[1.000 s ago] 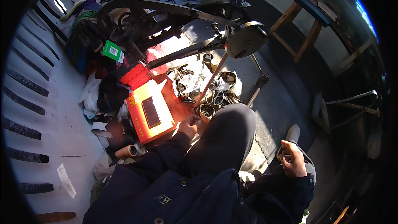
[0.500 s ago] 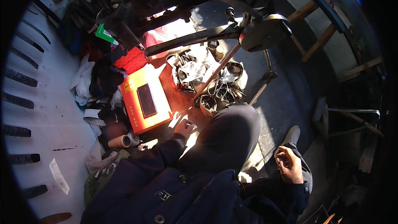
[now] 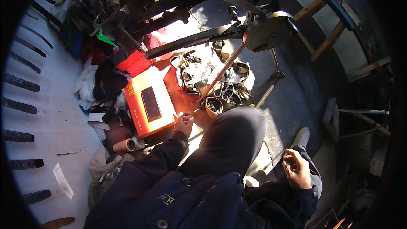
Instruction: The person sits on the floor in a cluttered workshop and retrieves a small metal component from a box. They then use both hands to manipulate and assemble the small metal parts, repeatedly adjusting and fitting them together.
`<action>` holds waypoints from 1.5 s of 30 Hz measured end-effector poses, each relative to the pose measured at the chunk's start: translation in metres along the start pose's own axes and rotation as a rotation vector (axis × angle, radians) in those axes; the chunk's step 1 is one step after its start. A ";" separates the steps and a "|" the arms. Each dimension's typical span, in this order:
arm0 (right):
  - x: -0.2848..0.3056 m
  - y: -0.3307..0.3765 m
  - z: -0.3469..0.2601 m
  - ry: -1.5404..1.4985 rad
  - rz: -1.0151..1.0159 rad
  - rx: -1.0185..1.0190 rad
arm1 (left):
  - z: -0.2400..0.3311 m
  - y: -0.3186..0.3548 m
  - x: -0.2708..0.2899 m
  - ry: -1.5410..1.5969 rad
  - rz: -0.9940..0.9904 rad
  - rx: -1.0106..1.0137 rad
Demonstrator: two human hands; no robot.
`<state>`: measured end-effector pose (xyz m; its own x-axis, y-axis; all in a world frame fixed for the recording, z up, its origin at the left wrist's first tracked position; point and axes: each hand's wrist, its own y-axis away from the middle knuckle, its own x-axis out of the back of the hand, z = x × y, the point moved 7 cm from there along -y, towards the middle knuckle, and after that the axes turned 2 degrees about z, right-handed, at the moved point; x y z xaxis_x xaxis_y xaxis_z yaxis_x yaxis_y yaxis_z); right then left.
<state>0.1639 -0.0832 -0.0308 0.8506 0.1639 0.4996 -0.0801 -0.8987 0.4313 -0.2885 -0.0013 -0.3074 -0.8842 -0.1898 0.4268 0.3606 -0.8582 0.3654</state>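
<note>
My left hand is beside the near right corner of a red and orange box, its fingers pinched. A small thin white stick, cigarette-like, seems to stick out at the fingertips. On top of the box lies a dark flat rectangular thing, like a phone. Over by my right shin rests my right hand, its fingers curled in toward the thumb. Whatever may be inside that curl is hidden.
Ahead stands a dark metal machine frame with a round wheel. Beneath it are several tubs of small parts and plastic bags. Cloth and a tan spool lie to the left. A wooden-legged stool stands far right.
My left hand has moved a little forward and left, closer to the box corner. My right hand has stayed by the shin, and the view has shifted slightly.
</note>
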 end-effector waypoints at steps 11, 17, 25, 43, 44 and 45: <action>0.002 0.001 -0.003 -0.003 -0.003 -0.048 | 0.027 0.004 0.130 -0.413 0.634 -0.255; 0.000 -0.001 -0.001 -0.033 -0.022 -0.010 | 0.017 -0.028 0.139 -0.599 0.646 0.019; -0.001 -0.001 0.003 -0.066 -0.010 -0.024 | -0.019 -0.062 0.141 -0.622 0.680 0.125; 0.000 0.000 -0.010 0.047 -0.019 0.025 | 0.089 -0.116 0.034 0.222 0.281 -0.370; -0.001 0.000 -0.010 0.040 -0.025 0.010 | 0.095 -0.124 0.013 0.324 0.236 -0.322; -0.001 -0.001 -0.010 0.046 -0.023 0.006 | 0.098 -0.133 -0.004 0.429 0.190 -0.271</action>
<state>0.1581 -0.0790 -0.0242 0.8277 0.2031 0.5231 -0.0570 -0.8969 0.4385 -0.3036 0.1610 -0.2766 -0.8730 -0.4830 0.0683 0.4869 -0.8711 0.0640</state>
